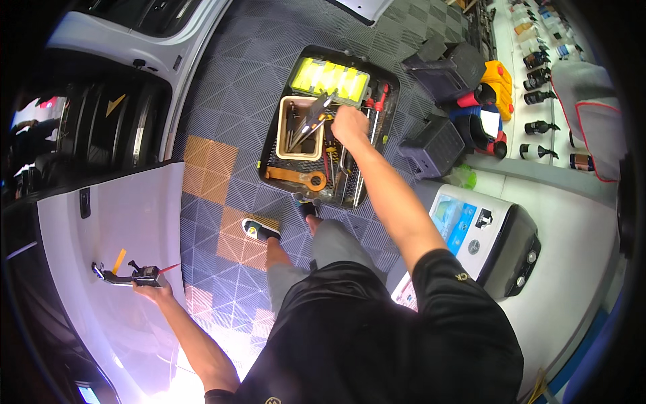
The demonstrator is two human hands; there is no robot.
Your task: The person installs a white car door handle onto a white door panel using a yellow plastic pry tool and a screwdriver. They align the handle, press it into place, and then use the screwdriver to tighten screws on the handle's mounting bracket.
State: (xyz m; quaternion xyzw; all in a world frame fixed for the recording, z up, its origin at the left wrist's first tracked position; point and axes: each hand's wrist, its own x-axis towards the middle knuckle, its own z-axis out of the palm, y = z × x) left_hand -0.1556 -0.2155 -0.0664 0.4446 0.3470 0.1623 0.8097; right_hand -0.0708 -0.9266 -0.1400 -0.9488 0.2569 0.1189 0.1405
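Observation:
My left hand (153,289) is closed on a dark bar-shaped tool (121,278) with a shiny end, a small black block, an orange strip and a red pointed piece. It is beside the white vehicle door panel (128,222). My right hand (351,126) is closed over the black tool cart (269,151). Its fingertips are beside a black and silver tool (313,123) slanting over a beige bin (286,151); what they grip is hidden. Also in the cart are a yellow-lidded case (330,77), an orange-brown wrench-shaped piece (296,178) and long metal rods (363,165).
Dark plastic boxes (434,145) and a yellow canister (498,87) stand right of the cart. A white machine with a screen (481,236) is near my right arm. Bottles (538,128) line a shelf at far right. My foot (259,230) is on the tiled floor (222,101).

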